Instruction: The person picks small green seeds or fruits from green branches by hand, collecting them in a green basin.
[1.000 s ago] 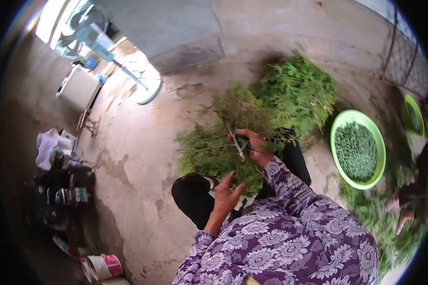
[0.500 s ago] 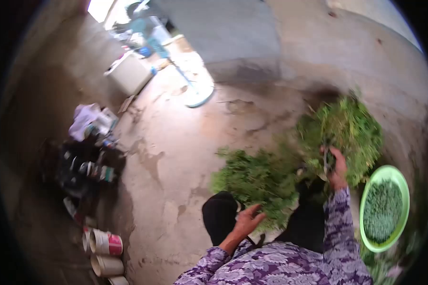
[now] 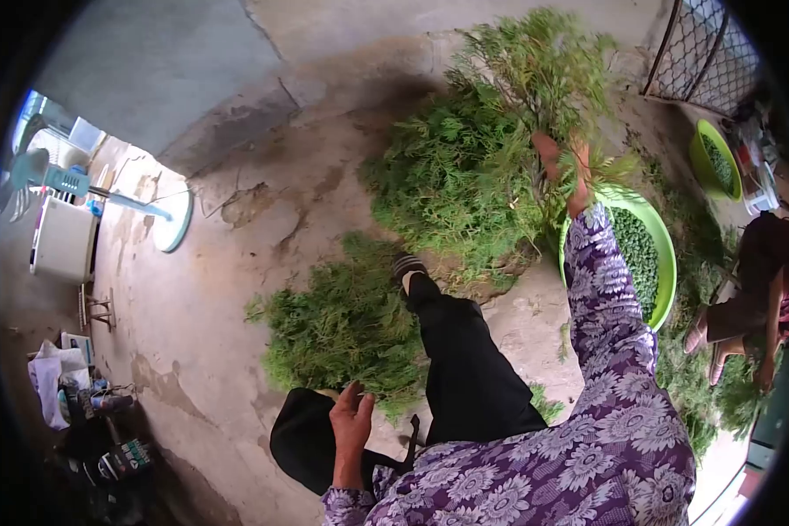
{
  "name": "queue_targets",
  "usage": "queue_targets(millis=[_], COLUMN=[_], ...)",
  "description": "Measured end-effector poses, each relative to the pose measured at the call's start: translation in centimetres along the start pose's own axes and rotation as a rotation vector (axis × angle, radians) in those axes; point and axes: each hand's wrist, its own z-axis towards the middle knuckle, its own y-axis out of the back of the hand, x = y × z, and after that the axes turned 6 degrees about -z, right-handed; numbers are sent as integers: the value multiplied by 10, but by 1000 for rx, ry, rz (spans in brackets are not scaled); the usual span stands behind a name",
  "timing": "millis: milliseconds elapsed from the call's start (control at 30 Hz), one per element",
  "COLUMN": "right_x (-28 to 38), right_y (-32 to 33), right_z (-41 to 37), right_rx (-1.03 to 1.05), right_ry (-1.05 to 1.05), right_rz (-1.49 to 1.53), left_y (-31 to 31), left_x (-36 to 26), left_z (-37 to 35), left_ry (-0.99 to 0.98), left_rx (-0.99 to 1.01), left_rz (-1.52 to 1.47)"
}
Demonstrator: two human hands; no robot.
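Observation:
My right hand (image 3: 563, 175) is reached out far ahead, its fingers closed around the stems of a leafy green branch (image 3: 548, 74). The branch stands up from the hand, slightly blurred, with feathery, cypress-like foliage. Beneath and left of it lies a large heap of cut branches (image 3: 447, 167). My left hand (image 3: 351, 425) is near my knee with fingers loosely bent and apart, holding nothing that I can see. Just beyond it, a smaller pile of green sprigs (image 3: 342, 320) lies between my legs. Beside my right forearm stands a light-green basin (image 3: 666, 263) of small green pieces.
At right, another person (image 3: 745, 307) sits near scattered greenery (image 3: 693, 408). A second green basin (image 3: 700, 158) stands farther back by a wire mesh panel (image 3: 706, 53). To the left are a standing fan (image 3: 171, 223), a white box (image 3: 64, 241) and assorted goods (image 3: 88, 394).
My view has swung right, bringing the other person and second basin into sight. My right hand has reached farther forward and raises the branch. My left hand stays near my knee.

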Motion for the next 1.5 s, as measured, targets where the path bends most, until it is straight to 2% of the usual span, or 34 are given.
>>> queue_targets(millis=[67,100,167,200,267,300,333,400,533,600,633,667,733,800,833,933,1000,1067,1233,1300,1333,1433,1500], right_x=[67,75,87,89,95,110,123,124,112,118,116,118,115,86,80,81,89,102,162,182,191,277,333], right_y=[98,108,117,104,74,67,64,40,-30,-48,-59,-65,-63,-76,-71,-57,-46,-33,3,5,-14,-6,-31], right_z=[99,113,130,138,154,157,163,167,150,128,114,111,117,125,129,143,147,150,175,183,187,197,198], right_rx=[-58,-48,-70,-64,80,164,363,587,660,676,647,725,747,748,748,735,729,758,755,636,650,444,435], right_ry=[-521,-523,-540,-541,-580,-605,-658,-672,-678,-639,-611,-616,-596,-548,-525,-456,-412,-373,-300,-144,-119,143,320], right_rz=[307,302,-79,-83,-309,-243,-229,-180,-112,-145,-168,-258,-312,-335,-318,-341,-385,-388,-391,-375,-378,-234,-119], left_y=[0,0,3,5,7,8,9,12,22,30,33,37,47,48,53,65,73,83,115,135,139,172,194], left_x=[5,4,3,4,7,5,6,8,0,2,0,-3,-5,-30,-20,-27,-22,-18,-20,-16,-6,0,-6], left_z=[16,23,30,35,48,53,57,64,77,83,88,91,104,110,114,127,133,136,139,140,150,151,148], left_ry=[12,38,54,60,76,107,113,98,210,202,169,148,-44,-7,-51,-14,-10,-19,-44,-62,-62,-34,-79], left_rx=[19,17,8,12,0,14,14,22,-27,-36,-32,-43,5,-41,-88,-110,-160,-195,-312,-347,-369,-439,-451], left_rz=[12,6,-3,-4,-29,-10,-12,22,-89,-84,3,91,431,294,241,206,-17,-93,-324,-430,-507,-748,-938])
